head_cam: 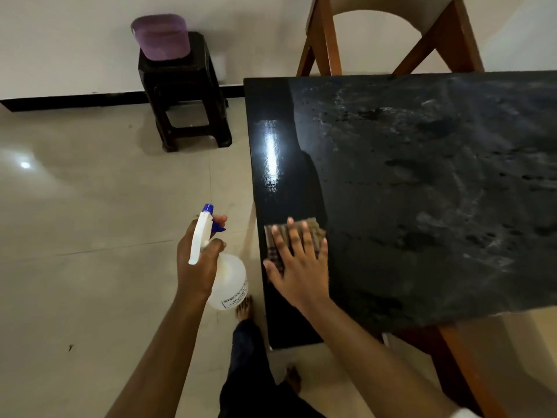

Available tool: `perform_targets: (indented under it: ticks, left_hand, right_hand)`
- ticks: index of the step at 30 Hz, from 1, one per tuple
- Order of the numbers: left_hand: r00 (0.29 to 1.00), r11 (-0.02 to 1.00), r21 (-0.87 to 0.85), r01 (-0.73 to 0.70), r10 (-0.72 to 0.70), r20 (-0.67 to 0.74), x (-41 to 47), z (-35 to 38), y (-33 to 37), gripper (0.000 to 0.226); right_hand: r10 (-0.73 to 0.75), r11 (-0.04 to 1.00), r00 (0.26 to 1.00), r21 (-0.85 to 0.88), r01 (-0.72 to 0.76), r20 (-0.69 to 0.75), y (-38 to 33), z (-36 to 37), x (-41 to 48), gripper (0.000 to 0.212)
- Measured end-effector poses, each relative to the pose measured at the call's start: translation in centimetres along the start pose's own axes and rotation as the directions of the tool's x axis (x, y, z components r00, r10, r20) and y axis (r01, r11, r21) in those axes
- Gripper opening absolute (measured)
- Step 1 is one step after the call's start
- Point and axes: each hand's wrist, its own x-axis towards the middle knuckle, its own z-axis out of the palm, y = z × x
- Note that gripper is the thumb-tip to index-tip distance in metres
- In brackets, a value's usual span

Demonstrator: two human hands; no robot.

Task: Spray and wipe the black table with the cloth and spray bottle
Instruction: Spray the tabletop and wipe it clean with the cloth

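Cloth (294, 236) pressed flat near table (422, 176) edge by spread right hand (297, 267); left hand (196, 263) grips spray bottle (224, 279), seemingly over open floor (90, 206).

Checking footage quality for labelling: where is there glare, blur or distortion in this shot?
Head view: a bright glare streak on the wiped left strip of the black table; fainter glare on the floor; the table edges bow from the wide lens; the right hand and cloth look slightly motion-blurred.

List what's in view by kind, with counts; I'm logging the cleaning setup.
Spray bottle: 1
Cloth: 1
Black table: 1
Black stool: 1
Purple tub: 1
Wooden chair: 1
Total: 6
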Motion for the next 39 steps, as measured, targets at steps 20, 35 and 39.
perform_targets:
  ticks: [20,35,39]
  left_hand:
    - [0.993,0.992,0.066,0.106,-0.110,0.054,-14.7,-3.4,-2.0,0.043]
    - [0.943,0.962,0.204,0.181,-0.229,0.243,-20.2,0.9,-0.5,0.054]
    - [0.923,0.959,0.239,0.153,-0.226,0.312,-20.7,3.0,-0.2,0.049]
  right_hand:
    - [-0.028,1.000,0.999,0.002,0.028,0.021,-3.2,1.9,-9.5,0.072]
    - [-0.285,0.954,0.957,-0.077,0.289,0.051,2.6,0.2,-15.5,0.078]
    - [-0.263,0.965,0.964,0.001,0.263,0.036,6.0,-3.0,-16.2,0.061]
